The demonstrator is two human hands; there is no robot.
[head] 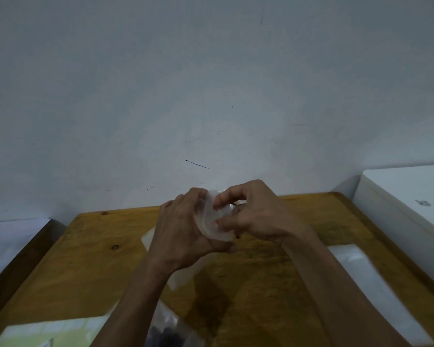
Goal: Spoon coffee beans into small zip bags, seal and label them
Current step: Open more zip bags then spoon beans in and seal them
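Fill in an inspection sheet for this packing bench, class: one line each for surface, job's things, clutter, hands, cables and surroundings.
Surface: wooden table, knots showing.
Job's things: small clear zip bag held up between both hands; bag of dark coffee beans at the near edge; label sheet near left.
Clutter: translucent plastic sheet under the left forearm; clear plastic stack at right.
Hands: left hand grips the bag's side; right hand pinches its top.
Cables: nothing seen.
Surroundings: pale wall with marks; white box at right.
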